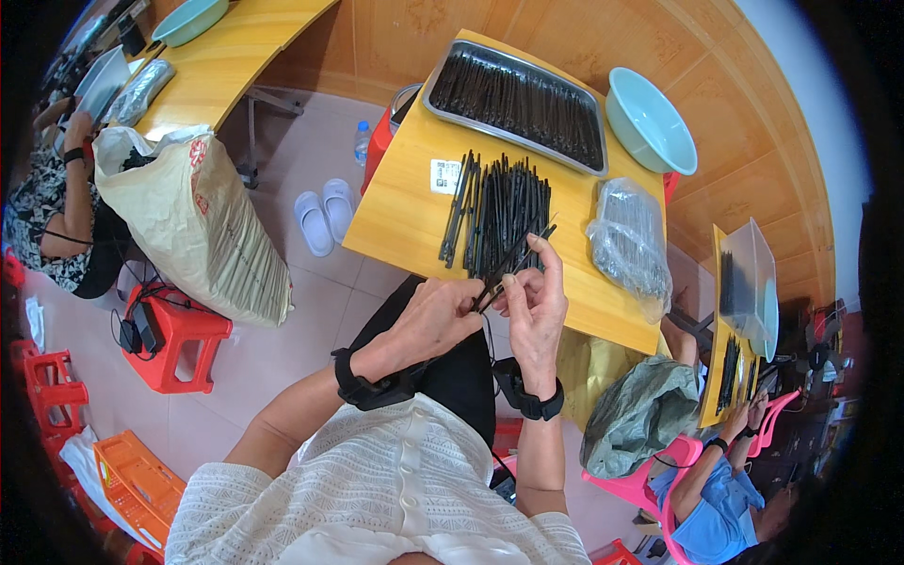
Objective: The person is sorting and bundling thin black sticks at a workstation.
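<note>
Both hands are together just off the near edge of the wooden table [405, 212], at my lap. My left hand [424, 320] is closed, its fingers pinching the lower ends of a few thin black sticks [505, 267]. Thumb and curled fingers of my right hand [539, 306] grip the same sticks higher up, the index finger pointing upward. The sticks slant up to the right; how many there are I cannot tell. Right beyond my hands lies a loose pile of similar black sticks [508, 202]. A small white label [445, 176] is left of the pile.
On the table are a metal tray [516, 139] of black sticks, a pale blue basin [654, 118] and a clear bag [629, 240] of sticks. A large sack [198, 212], a red stool [174, 330] and slippers [315, 224] are left. People work at tables on both sides.
</note>
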Demonstrator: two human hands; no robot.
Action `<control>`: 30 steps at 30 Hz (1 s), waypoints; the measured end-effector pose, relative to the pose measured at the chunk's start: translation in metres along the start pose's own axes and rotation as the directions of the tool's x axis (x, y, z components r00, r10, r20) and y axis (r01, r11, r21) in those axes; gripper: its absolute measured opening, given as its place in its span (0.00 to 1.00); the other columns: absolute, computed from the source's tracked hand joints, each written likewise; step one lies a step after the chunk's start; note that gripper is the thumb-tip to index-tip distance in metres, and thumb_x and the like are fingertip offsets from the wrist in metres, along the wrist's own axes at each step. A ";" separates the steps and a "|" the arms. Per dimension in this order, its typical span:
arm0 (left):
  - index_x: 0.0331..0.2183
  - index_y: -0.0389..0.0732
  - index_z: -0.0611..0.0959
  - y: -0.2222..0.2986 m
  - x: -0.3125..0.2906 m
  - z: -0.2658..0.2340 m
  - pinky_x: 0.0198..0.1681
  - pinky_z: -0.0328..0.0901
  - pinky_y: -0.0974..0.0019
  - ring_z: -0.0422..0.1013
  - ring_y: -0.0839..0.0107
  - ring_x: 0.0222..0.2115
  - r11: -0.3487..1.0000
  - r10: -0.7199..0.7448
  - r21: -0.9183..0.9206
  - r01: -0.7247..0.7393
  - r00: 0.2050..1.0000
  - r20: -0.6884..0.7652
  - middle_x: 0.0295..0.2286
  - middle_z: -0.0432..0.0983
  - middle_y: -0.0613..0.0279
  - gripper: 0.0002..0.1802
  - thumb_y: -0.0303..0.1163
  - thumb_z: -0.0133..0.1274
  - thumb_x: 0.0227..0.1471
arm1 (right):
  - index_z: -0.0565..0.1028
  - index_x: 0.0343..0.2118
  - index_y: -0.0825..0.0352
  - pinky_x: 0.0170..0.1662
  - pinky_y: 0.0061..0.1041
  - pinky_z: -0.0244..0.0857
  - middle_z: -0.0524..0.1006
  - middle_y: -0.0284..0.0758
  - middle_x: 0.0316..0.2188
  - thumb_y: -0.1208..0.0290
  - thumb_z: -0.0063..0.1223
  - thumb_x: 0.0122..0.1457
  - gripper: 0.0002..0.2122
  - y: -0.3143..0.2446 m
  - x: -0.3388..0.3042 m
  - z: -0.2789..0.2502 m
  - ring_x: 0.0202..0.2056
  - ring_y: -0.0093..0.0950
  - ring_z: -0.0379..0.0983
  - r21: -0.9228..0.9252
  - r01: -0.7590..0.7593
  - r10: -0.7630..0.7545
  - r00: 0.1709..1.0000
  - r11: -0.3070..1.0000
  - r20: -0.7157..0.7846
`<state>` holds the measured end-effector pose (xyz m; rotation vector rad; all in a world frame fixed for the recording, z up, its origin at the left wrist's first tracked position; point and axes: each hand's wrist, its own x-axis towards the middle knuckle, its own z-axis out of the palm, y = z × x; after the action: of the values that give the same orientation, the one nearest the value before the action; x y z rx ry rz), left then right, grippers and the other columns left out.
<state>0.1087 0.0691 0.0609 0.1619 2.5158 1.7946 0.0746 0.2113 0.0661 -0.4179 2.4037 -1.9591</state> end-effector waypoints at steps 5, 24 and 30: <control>0.20 0.33 0.70 -0.007 -0.001 0.006 0.17 0.55 0.70 0.57 0.77 0.13 0.999 0.053 -0.009 -0.053 0.998 -0.025 0.10 0.60 0.60 0.05 0.23 0.50 0.38 | 0.57 0.52 0.67 0.22 0.13 0.61 0.63 0.26 0.17 0.83 0.45 0.53 0.22 -0.004 -0.001 -0.001 0.18 0.14 0.63 -0.099 0.016 -0.018 1.000 0.995 -0.010; 0.21 0.33 0.69 -0.007 0.003 0.008 0.16 0.56 0.72 0.59 0.80 0.13 0.989 0.042 -0.139 -0.046 0.999 -0.027 0.12 0.62 0.65 0.06 0.24 0.49 0.40 | 0.58 0.51 0.67 0.22 0.15 0.60 0.64 0.28 0.16 0.84 0.44 0.52 0.22 -0.003 0.005 -0.002 0.18 0.16 0.62 -0.071 0.036 -0.035 0.999 0.997 0.009; 0.22 0.33 0.69 -0.010 0.002 0.012 0.16 0.57 0.70 0.60 0.77 0.13 0.994 0.045 -0.099 -0.051 0.997 -0.062 0.12 0.61 0.62 0.05 0.22 0.48 0.39 | 0.60 0.51 0.66 0.21 0.17 0.60 0.65 0.30 0.14 0.84 0.45 0.52 0.22 -0.003 0.006 -0.003 0.16 0.18 0.62 -0.084 0.028 -0.026 0.999 0.996 0.027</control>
<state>0.1069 0.0773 0.0480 0.1679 2.4739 1.9685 0.0691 0.2124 0.0703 -0.4778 2.4844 -1.8557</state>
